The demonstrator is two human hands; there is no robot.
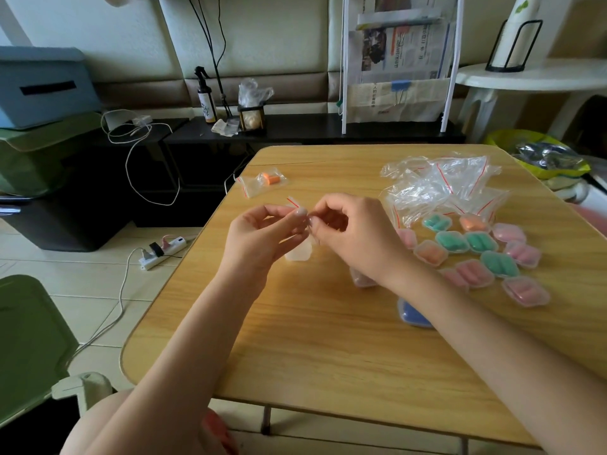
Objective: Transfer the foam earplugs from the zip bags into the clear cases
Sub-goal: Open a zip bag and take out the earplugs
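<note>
Both hands [308, 224] together, pinching crinkly clear zip bag [293, 202] above wood-grain table [312, 339].

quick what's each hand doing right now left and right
Left hand: fingers curled, pinching the small zip bag at its top.
Right hand: fingers curled, pinching the same bag from the other side.
</note>
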